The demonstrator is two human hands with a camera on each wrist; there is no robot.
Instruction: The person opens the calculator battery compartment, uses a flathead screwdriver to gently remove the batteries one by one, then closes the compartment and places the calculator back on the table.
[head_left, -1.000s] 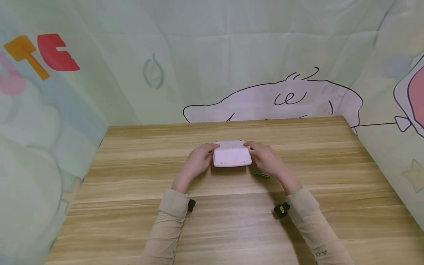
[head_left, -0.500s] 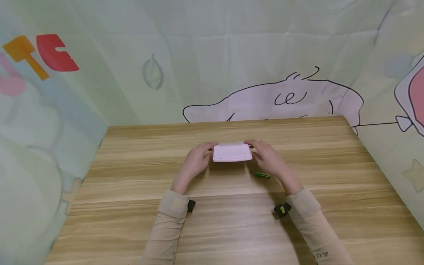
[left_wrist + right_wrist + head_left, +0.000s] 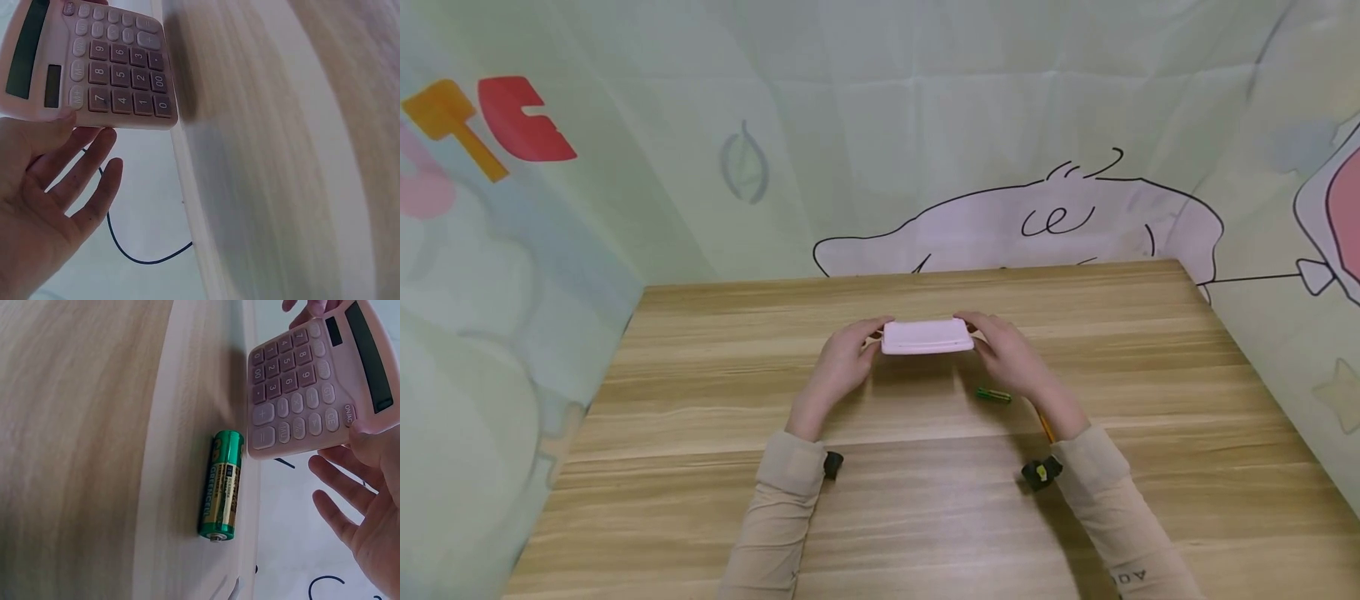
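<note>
A pink calculator is held above the table between both hands, its back turned up in the head view. Its keys and dark display show in the left wrist view, where my left hand grips the short side with the thumb on the front and the other fingers behind. My right hand pinches the opposite side the same way; its thumb lies near the ON/AC key in the right wrist view. Below the calculator, nearer to my right hand, a green and gold battery lies on the table.
The wood-grain table reaches back to a printed cloth backdrop. A thin orange rod lies partly hidden beneath my right wrist. Each wrist carries a small black camera.
The calculator has been tilted and raised slightly by both hands, so its back, seen broadly before, now shows as a narrower strip. The battery has not moved.
</note>
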